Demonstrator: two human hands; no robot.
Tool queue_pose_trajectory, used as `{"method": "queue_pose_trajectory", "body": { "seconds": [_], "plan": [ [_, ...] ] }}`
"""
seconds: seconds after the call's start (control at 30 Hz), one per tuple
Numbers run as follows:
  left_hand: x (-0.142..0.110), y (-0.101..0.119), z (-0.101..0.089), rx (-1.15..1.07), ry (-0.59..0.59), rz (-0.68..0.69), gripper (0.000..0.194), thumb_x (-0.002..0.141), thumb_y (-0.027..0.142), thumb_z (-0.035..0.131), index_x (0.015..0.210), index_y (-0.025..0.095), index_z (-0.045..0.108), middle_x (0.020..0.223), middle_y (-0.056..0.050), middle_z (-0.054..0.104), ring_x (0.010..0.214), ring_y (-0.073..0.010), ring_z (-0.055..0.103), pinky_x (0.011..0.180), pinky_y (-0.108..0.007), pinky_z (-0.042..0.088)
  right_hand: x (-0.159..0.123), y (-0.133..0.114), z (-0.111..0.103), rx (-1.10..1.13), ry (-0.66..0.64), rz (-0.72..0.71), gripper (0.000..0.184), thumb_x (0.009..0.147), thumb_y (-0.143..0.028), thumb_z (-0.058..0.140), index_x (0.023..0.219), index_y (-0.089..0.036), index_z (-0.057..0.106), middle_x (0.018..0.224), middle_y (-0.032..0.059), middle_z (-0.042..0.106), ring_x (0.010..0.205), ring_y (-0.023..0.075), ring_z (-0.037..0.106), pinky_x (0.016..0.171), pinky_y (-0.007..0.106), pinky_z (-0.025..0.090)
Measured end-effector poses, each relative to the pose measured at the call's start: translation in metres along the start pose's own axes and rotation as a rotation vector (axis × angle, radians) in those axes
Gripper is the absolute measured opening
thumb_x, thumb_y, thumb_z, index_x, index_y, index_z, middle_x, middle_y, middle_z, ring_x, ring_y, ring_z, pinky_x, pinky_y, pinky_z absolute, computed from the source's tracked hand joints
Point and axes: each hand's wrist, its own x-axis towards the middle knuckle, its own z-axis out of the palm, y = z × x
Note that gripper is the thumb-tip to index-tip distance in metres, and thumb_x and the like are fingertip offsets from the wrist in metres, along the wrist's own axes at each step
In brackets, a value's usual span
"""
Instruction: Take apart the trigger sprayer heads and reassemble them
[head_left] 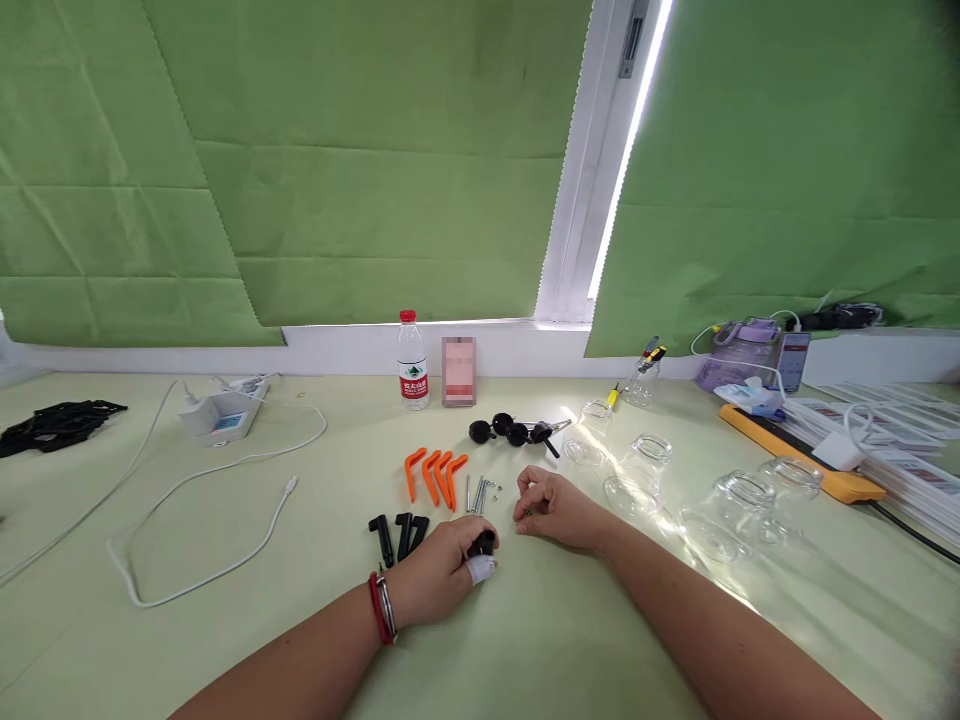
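Head camera, left grip (446, 568) closed around a black part (486, 542), right grip (556, 510) loosely curled, contents unclear

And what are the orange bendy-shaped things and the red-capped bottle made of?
The orange pieces look like smooth plastic, going by their even, bright colour. The bottle seems to be clear, shiny plastic: it's see-through, though glass can look similar.

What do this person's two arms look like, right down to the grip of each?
No sleeves show. The left wrist wears a red band beside a shiny silver-coloured bangle. White wrapping covers part of the left grip's thumb. The right grip looks bare, with no ring, band or bangle visible.
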Motion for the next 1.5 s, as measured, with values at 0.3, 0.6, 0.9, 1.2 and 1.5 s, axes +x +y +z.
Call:
{"method": "queue_pose_trajectory", "body": {
  "seconds": [0.3,0.6,0.9,1.2,1.5],
  "plan": [
    [0.0,-0.001,0.001,0.016,0.001,0.0,0.007,0.081,0.02,0.045,0.084,0.018,0.052,0.08,0.0,0.053,0.069,-0.0125,0.043,0.064,-0.023,0.037,-0.001,-0.004,0.0,-0.104,-0.009,-0.054,0.009,0.069,-0.024,0.069,0.076,-0.023,0.075,0.089,0.0014,0.048,0.063,0.0097,0.046,0.06,0.025,0.041],
    [0.0,0.0,0.0,0.014,-0.007,-0.002,0.007,0.081,0.02,0.046,0.084,0.018,0.052,0.081,0.0,0.054,0.07,-0.0127,0.044,0.065,-0.023,0.038,0.0,-0.003,0.002,-0.098,0.021,-0.075,0.007,0.071,-0.024,0.067,0.073,-0.023,0.074,0.087,0.0013,0.048,0.065,0.0106,0.047,0.06,0.025,0.04],
    [0.001,-0.001,0.001,0.006,-0.004,0.011,0.005,0.08,0.019,0.045,0.08,0.018,0.049,0.077,0.001,0.051,0.069,-0.0126,0.043,0.063,-0.023,0.037,-0.006,-0.035,0.013,0.242,0.104,-0.198,0.012,0.073,-0.034,0.07,0.078,-0.023,0.074,0.087,0.0018,0.046,0.067,0.0107,0.045,0.061,0.025,0.041],
    [0.003,-0.009,0.004,0.027,-0.004,0.028,0.001,0.079,0.018,0.046,0.08,0.018,0.047,0.075,0.002,0.047,0.067,-0.0117,0.04,0.062,-0.022,0.036,-0.006,-0.042,0.023,0.293,0.067,-0.238,0.008,0.073,-0.028,0.071,0.078,-0.024,0.075,0.086,0.0018,0.047,0.071,0.0115,0.048,0.066,0.025,0.042],
    [0.002,-0.008,0.005,0.04,-0.007,0.036,0.002,0.08,0.017,0.045,0.08,0.019,0.046,0.075,0.002,0.046,0.068,-0.0117,0.041,0.063,-0.022,0.036,-0.005,-0.039,0.024,0.286,0.068,-0.234,0.01,0.072,-0.03,0.072,0.08,-0.024,0.075,0.085,0.002,0.049,0.071,0.0119,0.049,0.065,0.025,0.042]
  ]
}}
